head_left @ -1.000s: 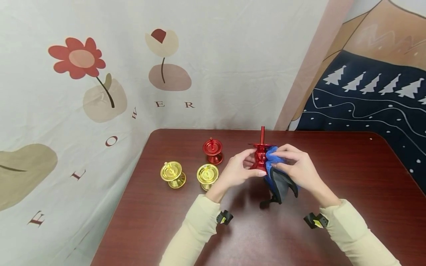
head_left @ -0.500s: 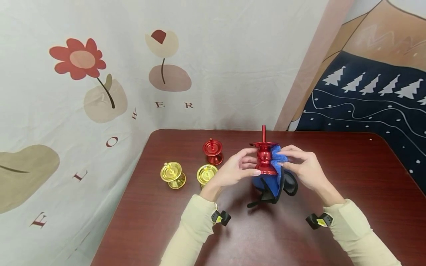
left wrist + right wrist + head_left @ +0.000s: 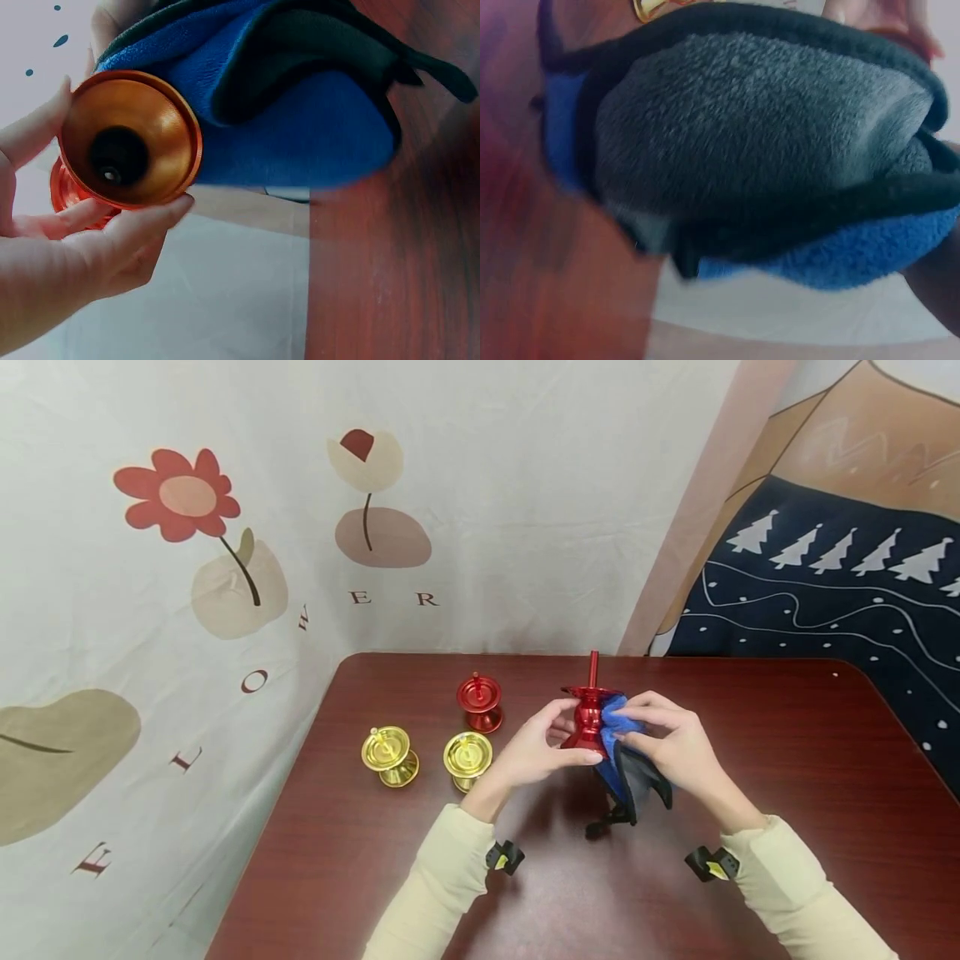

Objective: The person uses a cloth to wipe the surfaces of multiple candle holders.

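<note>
In the head view, my left hand (image 3: 525, 752) grips a shiny red candle holder (image 3: 587, 718) with a thin upright stem, held above the table. My right hand (image 3: 675, 739) pinches a blue and grey cloth (image 3: 637, 768) with black edging and presses it against the holder's right side. The rest of the cloth hangs down below the fingers. From the left wrist, the holder's hollow base (image 3: 161, 112) faces the camera, with thumb and fingers around its rim. Cloth (image 3: 742, 120) fills most of the right wrist view and hides most of the right hand.
A smaller red candle holder (image 3: 478, 695) stands left of the hands. Two gold ones, a left one (image 3: 387, 750) and a nearer-middle one (image 3: 468, 755), stand in front of it, the latter close to my left wrist. The reddish-brown table (image 3: 360, 877) meets a printed curtain (image 3: 510, 568) behind.
Half a second ago the red holder was turned slightly and sat further right, with the cloth swung left beneath it. Both have since moved back left, the cloth hanging to the right again.
</note>
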Tool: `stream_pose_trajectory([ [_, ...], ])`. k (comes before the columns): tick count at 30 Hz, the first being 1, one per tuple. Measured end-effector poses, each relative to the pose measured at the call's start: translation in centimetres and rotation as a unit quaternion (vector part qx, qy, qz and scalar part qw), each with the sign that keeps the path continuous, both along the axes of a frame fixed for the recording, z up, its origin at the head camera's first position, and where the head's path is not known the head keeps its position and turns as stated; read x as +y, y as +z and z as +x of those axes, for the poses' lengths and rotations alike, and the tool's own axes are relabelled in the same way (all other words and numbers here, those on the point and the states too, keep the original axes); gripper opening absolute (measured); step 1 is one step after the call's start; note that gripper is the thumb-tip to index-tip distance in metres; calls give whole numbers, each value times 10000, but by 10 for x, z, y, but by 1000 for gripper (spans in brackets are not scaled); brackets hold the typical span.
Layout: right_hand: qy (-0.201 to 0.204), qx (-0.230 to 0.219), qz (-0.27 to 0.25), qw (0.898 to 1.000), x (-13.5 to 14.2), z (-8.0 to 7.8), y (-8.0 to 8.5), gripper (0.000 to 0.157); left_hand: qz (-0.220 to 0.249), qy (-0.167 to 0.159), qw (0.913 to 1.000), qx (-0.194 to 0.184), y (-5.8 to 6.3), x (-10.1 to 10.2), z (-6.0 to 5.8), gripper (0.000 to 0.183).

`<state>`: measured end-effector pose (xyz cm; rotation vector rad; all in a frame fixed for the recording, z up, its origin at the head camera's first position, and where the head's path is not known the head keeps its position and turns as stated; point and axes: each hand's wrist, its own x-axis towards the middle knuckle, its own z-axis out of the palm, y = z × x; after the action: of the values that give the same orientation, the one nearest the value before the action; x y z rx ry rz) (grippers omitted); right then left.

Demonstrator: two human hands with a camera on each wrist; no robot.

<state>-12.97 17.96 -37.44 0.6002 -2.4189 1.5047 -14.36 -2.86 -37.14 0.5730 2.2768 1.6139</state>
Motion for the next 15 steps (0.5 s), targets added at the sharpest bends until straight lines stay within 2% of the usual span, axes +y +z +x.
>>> stream_pose_trajectory([
  [4, -58, 649, 534, 9964, -8, 3, 6, 27, -383, 13, 9993, 34, 0, 1, -1, 68],
  [7, 4, 810, 644, 9946, -10, 4, 10, 27, -425, -139, 9990, 60, 0, 0, -2, 69],
  [11, 248, 610, 496, 9966, -4, 2, 12, 24, -172, -378, 9991, -81, 2, -5, -2, 68],
  [15, 345, -30, 112, 9993, 5, -1, 9, 22, 264, -616, 9973, -316, 5, -10, -1, 67],
])
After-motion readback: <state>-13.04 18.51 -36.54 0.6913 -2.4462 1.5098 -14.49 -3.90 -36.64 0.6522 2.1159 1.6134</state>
